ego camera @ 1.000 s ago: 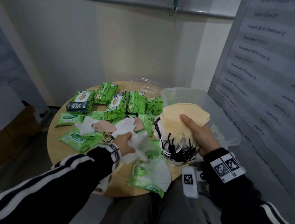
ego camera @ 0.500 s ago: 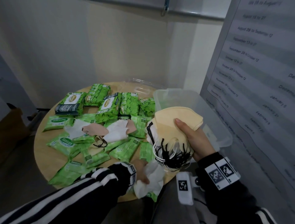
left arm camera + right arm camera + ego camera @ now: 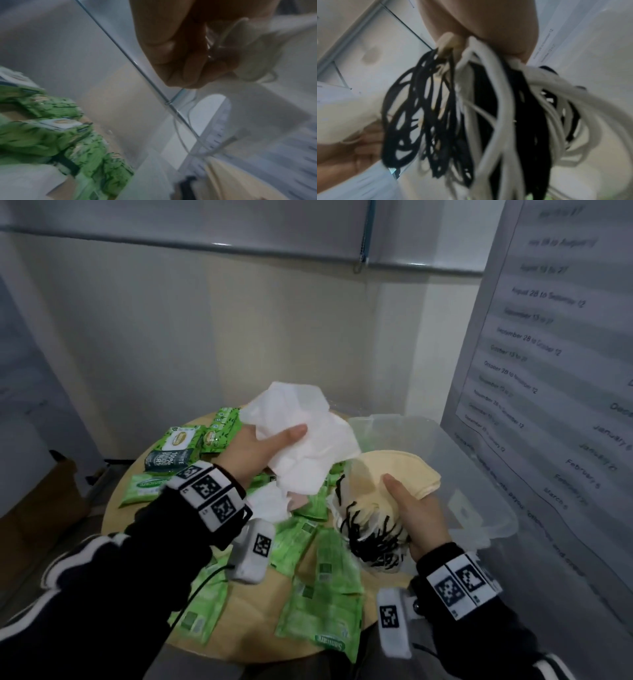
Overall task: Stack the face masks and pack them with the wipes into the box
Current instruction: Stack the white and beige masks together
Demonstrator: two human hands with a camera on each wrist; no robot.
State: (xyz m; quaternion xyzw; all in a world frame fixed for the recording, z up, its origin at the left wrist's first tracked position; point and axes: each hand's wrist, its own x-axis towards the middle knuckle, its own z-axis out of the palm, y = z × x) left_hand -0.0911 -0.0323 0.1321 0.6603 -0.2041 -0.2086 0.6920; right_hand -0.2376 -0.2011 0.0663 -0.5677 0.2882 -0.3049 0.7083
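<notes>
My left hand (image 3: 263, 450) holds white face masks (image 3: 308, 440) raised above the round table (image 3: 257, 604), thumb pressed across them. In the left wrist view its curled fingers (image 3: 185, 58) clutch the white mask (image 3: 254, 54). My right hand (image 3: 418, 515) grips a stack of masks (image 3: 394, 474) with a pale yellow one on top; black and white ear loops (image 3: 373, 535) hang from its near end. Those loops (image 3: 471, 115) fill the right wrist view. The clear plastic box (image 3: 479, 494) stands at the table's right, behind the stack. Green wipe packs (image 3: 322, 594) lie scattered over the table.
Thicker green wipe packs (image 3: 178, 446) lie in a row at the table's far side. A white mask (image 3: 270, 505) and a pink one lie among the flat packs. A wall with a printed date sheet (image 3: 548, 371) stands close on the right. A brown carton (image 3: 41, 508) sits on the floor left.
My left hand picked white masks up from the table's near edge and lifted them up toward the stack. The right hand kept its hold on the stack.
</notes>
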